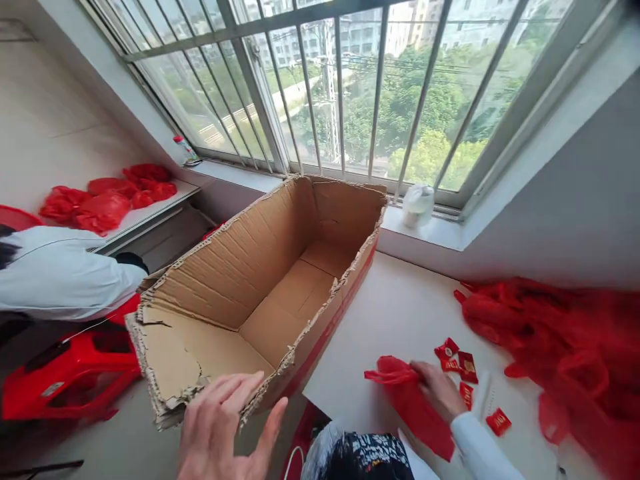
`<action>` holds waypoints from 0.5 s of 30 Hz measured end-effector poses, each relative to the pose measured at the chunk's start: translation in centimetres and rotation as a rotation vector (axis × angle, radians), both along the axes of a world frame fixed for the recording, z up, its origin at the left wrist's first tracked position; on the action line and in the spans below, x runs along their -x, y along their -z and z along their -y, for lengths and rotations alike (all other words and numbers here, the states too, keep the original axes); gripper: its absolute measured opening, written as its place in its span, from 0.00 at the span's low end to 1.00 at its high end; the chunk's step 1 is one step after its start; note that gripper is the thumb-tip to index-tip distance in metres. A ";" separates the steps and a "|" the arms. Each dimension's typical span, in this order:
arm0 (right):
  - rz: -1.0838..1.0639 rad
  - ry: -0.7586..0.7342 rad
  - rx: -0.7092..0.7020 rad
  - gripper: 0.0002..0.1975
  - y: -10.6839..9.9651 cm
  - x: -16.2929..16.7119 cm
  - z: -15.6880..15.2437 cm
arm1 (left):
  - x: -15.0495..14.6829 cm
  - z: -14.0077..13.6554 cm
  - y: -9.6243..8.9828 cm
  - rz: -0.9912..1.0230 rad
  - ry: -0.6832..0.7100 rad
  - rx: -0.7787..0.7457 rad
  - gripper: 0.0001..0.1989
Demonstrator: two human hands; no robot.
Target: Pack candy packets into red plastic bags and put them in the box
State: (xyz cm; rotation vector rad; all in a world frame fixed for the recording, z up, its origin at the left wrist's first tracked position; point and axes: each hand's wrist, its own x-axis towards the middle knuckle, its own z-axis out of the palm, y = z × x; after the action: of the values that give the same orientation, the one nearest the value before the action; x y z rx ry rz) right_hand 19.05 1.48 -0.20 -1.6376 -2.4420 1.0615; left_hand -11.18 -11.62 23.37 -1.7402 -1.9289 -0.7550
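Note:
At the bottom, my left hand [220, 423] is open, with its fingers stretched out and thumb apart. It is at the near end of a large open cardboard box [280, 293]; whether the fingertips touch the torn rim I cannot tell. Bare brown cardboard shows inside the box, and red runs along its outer right side. My right hand is out of view. To the right of the box, a co-worker's hand [440, 393] in a light sleeve grips a red fabric bag [417, 407] over a white table [367, 320].
Small red packets [467, 367] and a heap of red bags [545, 340] lie on the table. A co-worker's head [370, 453] is close below. Left are a red stool [75, 373] and another person in white [65, 273]. Behind the box is a barred window [345, 100].

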 end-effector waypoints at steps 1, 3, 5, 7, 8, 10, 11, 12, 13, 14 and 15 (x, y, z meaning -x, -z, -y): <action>-0.088 0.031 -0.029 0.19 -2.3 -0.7 -1.8 | 1.2 0.7 0.7 -0.003 -0.043 0.059 0.14; -0.306 0.034 -0.078 0.15 -7.9 -1.4 -5.4 | 2.8 1.5 2.7 0.013 -0.014 0.186 0.12; -0.490 0.061 -0.167 0.14 -14.5 -0.8 -8.2 | 3.2 1.8 4.7 0.076 0.067 0.235 0.05; -0.519 0.029 -0.298 0.14 -21.2 1.6 -10.0 | 2.8 1.6 6.0 0.147 0.042 0.188 0.05; -0.543 0.000 -0.468 0.13 -24.2 3.5 -10.7 | 2.3 1.4 6.3 0.164 0.049 0.165 0.05; -0.541 -0.130 -0.664 0.10 -29.2 8.6 -11.6 | 1.6 1.2 6.6 0.183 0.065 0.135 0.05; -0.526 -0.247 -0.687 0.10 -30.9 11.6 -12.0 | 1.3 1.1 6.6 0.187 0.065 0.116 0.04; -0.520 -0.382 -0.715 0.10 -31.8 14.7 -12.4 | 1.1 1.0 6.7 0.191 0.053 0.093 0.04; -0.476 -0.516 -0.705 0.09 -32.1 17.9 -12.7 | 1.0 1.0 6.8 0.193 0.033 0.067 0.04; -0.437 -0.659 -0.671 0.08 -31.6 21.1 -12.9 | 1.0 1.0 6.9 0.191 0.014 0.047 0.03; -0.392 -0.777 -0.606 0.08 -30.4 23.9 -13.0 | 1.0 0.9 7.1 0.189 0.000 0.034 0.03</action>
State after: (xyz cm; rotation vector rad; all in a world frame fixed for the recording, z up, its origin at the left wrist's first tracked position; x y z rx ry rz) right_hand -4.89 14.43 30.15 -0.2734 -2.7284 0.4754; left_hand -12.20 -12.56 16.28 -1.7430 -2.0751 -0.9206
